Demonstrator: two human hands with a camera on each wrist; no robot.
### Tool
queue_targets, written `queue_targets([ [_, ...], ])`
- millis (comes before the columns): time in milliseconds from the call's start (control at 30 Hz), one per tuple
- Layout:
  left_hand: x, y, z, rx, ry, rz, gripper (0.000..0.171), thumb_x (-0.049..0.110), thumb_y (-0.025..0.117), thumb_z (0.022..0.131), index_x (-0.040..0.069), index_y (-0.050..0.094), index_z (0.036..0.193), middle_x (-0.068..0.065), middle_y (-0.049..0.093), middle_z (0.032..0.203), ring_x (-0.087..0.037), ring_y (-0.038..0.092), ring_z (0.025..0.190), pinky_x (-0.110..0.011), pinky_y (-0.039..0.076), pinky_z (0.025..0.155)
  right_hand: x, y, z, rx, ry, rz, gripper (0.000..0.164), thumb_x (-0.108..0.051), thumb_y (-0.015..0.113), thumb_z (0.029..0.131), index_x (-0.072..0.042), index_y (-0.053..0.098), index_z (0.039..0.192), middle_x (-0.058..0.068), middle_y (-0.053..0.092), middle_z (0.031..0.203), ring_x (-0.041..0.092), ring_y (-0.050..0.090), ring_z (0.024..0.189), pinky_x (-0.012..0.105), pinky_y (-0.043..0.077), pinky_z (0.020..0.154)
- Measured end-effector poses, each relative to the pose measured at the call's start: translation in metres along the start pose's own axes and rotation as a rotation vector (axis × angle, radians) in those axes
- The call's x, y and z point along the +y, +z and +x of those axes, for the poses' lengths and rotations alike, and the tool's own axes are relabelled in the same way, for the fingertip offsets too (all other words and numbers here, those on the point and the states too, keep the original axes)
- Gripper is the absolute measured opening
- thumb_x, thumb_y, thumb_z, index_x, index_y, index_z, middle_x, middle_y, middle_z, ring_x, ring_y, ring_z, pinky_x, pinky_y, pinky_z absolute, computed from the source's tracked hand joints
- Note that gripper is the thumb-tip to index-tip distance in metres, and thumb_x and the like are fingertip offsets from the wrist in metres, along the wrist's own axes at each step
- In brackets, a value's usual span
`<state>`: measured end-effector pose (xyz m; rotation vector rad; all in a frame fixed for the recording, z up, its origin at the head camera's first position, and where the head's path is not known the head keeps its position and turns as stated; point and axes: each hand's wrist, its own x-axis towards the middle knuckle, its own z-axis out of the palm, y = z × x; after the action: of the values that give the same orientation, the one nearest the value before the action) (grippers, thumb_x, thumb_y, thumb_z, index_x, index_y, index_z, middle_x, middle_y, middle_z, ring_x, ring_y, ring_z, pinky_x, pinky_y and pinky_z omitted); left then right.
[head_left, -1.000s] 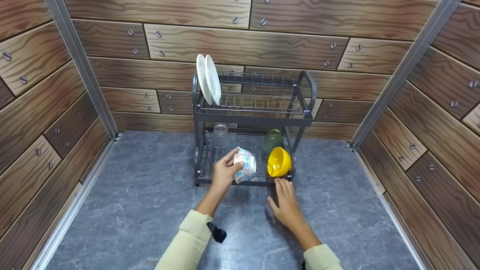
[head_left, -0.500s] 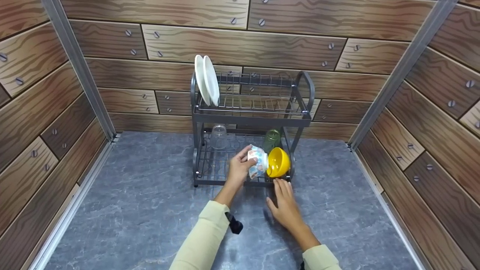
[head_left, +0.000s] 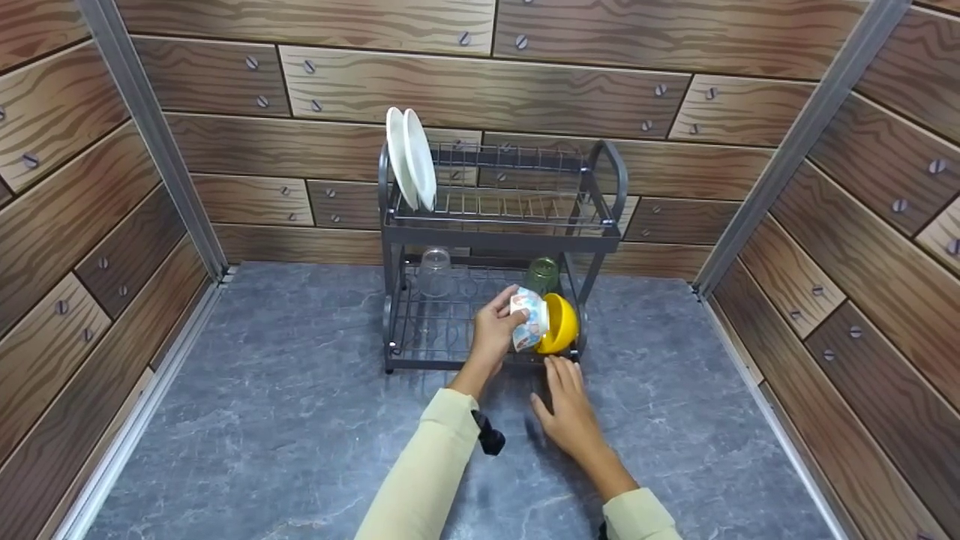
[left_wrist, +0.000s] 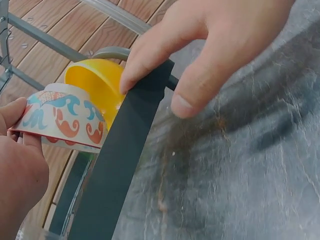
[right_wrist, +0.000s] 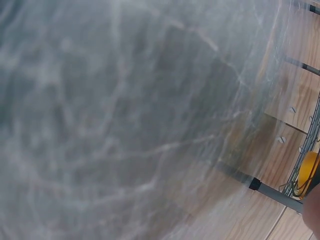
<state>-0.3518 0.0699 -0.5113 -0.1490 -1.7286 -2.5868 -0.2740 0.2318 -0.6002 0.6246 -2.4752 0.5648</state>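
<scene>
My left hand [head_left: 493, 336] pinches a small patterned bowl [head_left: 529, 321] by its rim, tipped sideways over the lower shelf. Its white foot faces right, into the mouth of a yellow bowl [head_left: 567, 324] that leans on its side at the shelf's right end. In the left wrist view the patterned bowl [left_wrist: 62, 117] overlaps the yellow bowl [left_wrist: 95, 77]; whether they touch I cannot tell. My right hand [head_left: 571, 416] has its fingers extended, fingertips at the front rail [left_wrist: 125, 150] just below the yellow bowl. Only a sliver of that hand shows in the right wrist view.
The dark two-tier dish rack [head_left: 502, 241] stands against the plank-patterned back wall. Two white plates [head_left: 418, 161] stand upright at its upper left. On the lower shelf are a clear glass [head_left: 435, 274] at the left and a green glass [head_left: 541, 274] behind the bowls.
My left hand has carried the patterned bowl rightward across the lower shelf, up to the yellow bowl's mouth. The right hand has stayed at the front rail.
</scene>
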Motion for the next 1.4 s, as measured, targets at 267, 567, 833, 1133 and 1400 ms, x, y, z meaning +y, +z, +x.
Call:
queue_targets([
  [267, -0.006, 0.005, 0.003, 0.008, -0.022, 0.01, 0.05, -0.001, 0.064, 0.086, 0.01, 0.056, 0.134, -0.018, 0.065, 0.119, -0.023, 0.066, 0.1, -0.032, 0.056, 0.079, -0.002, 0.001, 0.001, -0.034, 0.013, -0.002, 0.065, -0.024, 0.063, 0.089, 0.006, 0.039, 0.141, 0.019, 0.041, 0.142, 0.035, 0.032, 0.135, 0.045, 0.013, 0.116],
  [567, -0.009, 0.011, 0.003, -0.003, 0.036, 0.181, 0.05, -0.002, 0.063, 0.086, 0.014, 0.058, 0.133, -0.016, 0.065, 0.119, -0.021, 0.066, 0.098, -0.032, 0.056, 0.077, -0.004, 0.001, 0.004, -0.038, 0.001, 0.0, 0.064, -0.024, 0.063, 0.089, 0.007, 0.04, 0.14, 0.019, 0.042, 0.141, 0.036, 0.033, 0.134, 0.05, 0.017, 0.115],
  [833, -0.015, 0.024, 0.003, -0.023, 0.15, 0.378, 0.05, -0.009, 0.062, 0.083, 0.005, 0.059, 0.131, -0.018, 0.055, 0.133, -0.022, 0.06, 0.114, -0.027, 0.051, 0.089, -0.005, 0.002, 0.003, -0.048, 0.006, -0.003, 0.065, -0.024, 0.063, 0.089, 0.005, 0.038, 0.142, 0.02, 0.04, 0.143, 0.036, 0.031, 0.135, 0.051, 0.018, 0.114],
  [1133, -0.019, 0.034, 0.003, -0.006, 0.144, 0.507, 0.05, -0.007, 0.063, 0.083, 0.011, 0.061, 0.13, -0.014, 0.065, 0.119, -0.014, 0.063, 0.105, -0.02, 0.052, 0.08, -0.001, 0.0, 0.002, -0.045, 0.005, -0.001, 0.065, -0.022, 0.063, 0.088, 0.005, 0.038, 0.142, 0.019, 0.041, 0.143, 0.036, 0.031, 0.136, 0.05, 0.016, 0.115],
  [1400, -0.019, 0.032, 0.002, -0.08, 0.148, 0.466, 0.052, -0.007, 0.06, 0.087, 0.007, 0.053, 0.136, -0.016, 0.062, 0.124, -0.016, 0.061, 0.105, -0.022, 0.052, 0.079, 0.001, 0.002, 0.003, -0.009, -0.017, 0.001, 0.066, -0.022, 0.065, 0.087, 0.006, 0.039, 0.141, 0.02, 0.042, 0.141, 0.037, 0.034, 0.133, 0.047, 0.015, 0.115],
])
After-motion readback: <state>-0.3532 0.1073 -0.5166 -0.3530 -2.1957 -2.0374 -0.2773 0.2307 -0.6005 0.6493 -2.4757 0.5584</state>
